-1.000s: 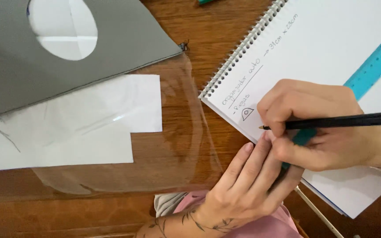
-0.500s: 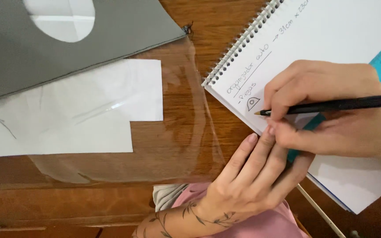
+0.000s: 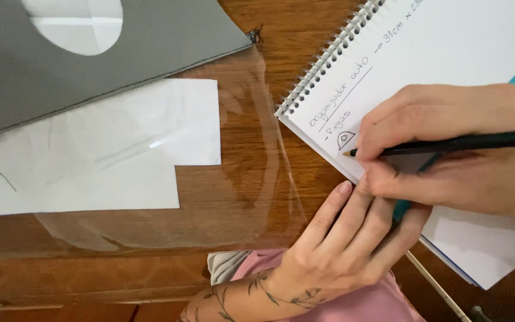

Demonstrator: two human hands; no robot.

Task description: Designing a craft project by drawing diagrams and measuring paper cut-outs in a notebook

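The right hand (image 3: 448,149), fingers pinching a black pencil (image 3: 448,143), is mid-sketch on the notebook (image 3: 448,48) while the left hand (image 3: 347,238), fingers pressed together, steadies its corner; continuing needs that hold firm.

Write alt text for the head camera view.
A right hand writes with a black pencil in a spiral notebook on a wooden table, while the left hand steadies its lower edge. To the left lie grey fabric, white paper and a clear plastic sheet.

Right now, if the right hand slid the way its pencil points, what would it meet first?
The right hand aims its pencil leftward: first the small sketch, then probably the notebook's spiral binding.
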